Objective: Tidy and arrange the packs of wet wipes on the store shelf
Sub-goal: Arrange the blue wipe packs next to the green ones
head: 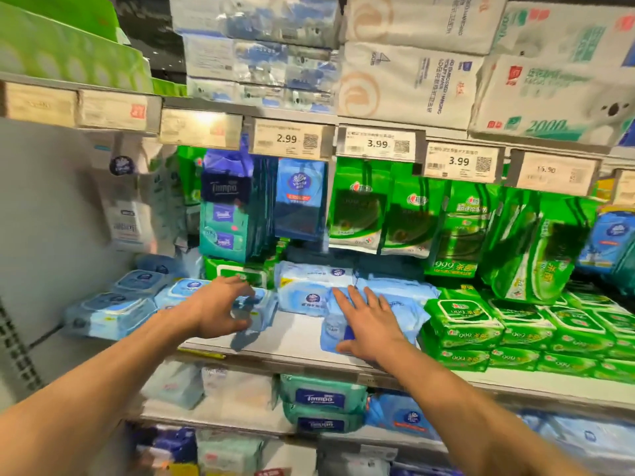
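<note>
Two bare forearms reach in from the bottom of the frame toward a store shelf (299, 341) of wet wipes. The left hand (220, 309) curls its fingers and thumb around a small blue pack (256, 312) tipped up near the shelf's front edge; motion blur makes it hard to say how firm that hold is. The right hand (369, 324) lies flat with fingers spread, pressing on a light-blue pack (335, 329) that sits askew at the shelf's front edge, just beside the stacked green packs (464, 321). Behind both hands, more pale blue packs (314, 285) lie in an uneven row, and to the left a further group of lidded blue packs (113, 307) sits at a slant. Green pouches (405, 214) and blue pouches (300, 197) hang above, under the price tags (378, 144). The job looks to be in its early or middle stage: the green stacks appear orderly, while the blue packs in the centre and on the left remain out of line. Both arms are extended nearly straight, wrists level with the shelf.
</note>
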The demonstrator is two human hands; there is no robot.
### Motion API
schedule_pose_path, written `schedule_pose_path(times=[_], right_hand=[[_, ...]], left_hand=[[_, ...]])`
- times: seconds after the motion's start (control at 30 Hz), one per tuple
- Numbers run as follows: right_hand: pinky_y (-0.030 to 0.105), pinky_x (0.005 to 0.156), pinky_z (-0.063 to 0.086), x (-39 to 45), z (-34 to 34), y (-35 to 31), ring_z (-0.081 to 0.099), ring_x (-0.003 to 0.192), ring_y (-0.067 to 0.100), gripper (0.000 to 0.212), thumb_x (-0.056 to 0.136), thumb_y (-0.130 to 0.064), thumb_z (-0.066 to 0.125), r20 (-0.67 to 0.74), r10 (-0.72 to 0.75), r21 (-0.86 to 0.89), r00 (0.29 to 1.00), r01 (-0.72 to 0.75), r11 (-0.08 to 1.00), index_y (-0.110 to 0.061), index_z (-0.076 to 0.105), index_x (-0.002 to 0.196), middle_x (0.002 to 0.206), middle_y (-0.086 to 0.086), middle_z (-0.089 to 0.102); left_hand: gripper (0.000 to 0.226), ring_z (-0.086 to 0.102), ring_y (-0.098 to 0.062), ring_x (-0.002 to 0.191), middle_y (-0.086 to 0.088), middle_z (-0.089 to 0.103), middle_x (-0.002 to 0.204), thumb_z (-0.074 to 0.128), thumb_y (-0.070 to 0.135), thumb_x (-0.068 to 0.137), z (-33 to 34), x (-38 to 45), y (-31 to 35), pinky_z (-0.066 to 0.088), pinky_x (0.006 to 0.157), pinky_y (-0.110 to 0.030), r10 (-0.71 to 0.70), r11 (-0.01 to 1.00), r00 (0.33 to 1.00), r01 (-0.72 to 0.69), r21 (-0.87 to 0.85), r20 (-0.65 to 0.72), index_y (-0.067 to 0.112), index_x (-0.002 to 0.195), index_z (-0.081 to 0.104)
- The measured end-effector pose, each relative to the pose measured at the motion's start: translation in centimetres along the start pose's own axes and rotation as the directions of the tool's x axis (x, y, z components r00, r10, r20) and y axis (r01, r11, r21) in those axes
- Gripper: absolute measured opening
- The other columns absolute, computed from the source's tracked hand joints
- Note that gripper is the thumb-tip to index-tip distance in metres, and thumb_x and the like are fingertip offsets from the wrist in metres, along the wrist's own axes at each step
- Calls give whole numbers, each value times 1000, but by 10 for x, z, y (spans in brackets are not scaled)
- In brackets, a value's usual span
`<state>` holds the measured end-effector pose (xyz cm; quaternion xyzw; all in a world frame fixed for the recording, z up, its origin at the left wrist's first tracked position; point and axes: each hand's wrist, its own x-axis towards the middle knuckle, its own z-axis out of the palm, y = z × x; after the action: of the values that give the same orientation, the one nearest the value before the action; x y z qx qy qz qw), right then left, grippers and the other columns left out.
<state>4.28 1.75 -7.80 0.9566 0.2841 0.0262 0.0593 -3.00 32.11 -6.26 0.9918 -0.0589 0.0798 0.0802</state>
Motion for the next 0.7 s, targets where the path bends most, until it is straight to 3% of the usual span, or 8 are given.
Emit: schedule_pose_path(times=[0.3, 0.57, 0.7], right_hand=[[45, 121, 6, -13, -4, 6, 1, 150, 31, 95, 87, -52, 62, 2, 76, 0, 997, -76, 997, -30, 0, 155, 164, -1, -2], [42, 120, 6, -28, 0, 39, 3, 150, 26, 94, 85, -57, 62, -49, 61, 2, 997, -61, 998, -34, 3, 154, 164, -3, 2], [41, 121, 6, -27, 2, 48, 4, 150, 26, 93, 84, -59, 61, -68, 45, 38, 997, -43, 998, -36, 4, 154, 164, -3, 3]], left_hand=[[64, 54, -25, 107, -3, 59, 114, 53, 56, 66, 14, 13, -31, 43, 94, -33, 59, 998, 990, -55, -31, 128, 21, 119, 63], [61, 52, -22, 111, -3, 59, 119, 69, 51, 74, 18, 25, -22, 39, 95, -28, 41, 999, 990, -39, -20, 136, 17, 124, 61], [69, 55, -23, 105, -6, 63, 112, 64, 57, 65, 16, 38, -18, 41, 89, -28, 39, 999, 990, -39, -4, 135, 14, 119, 65]])
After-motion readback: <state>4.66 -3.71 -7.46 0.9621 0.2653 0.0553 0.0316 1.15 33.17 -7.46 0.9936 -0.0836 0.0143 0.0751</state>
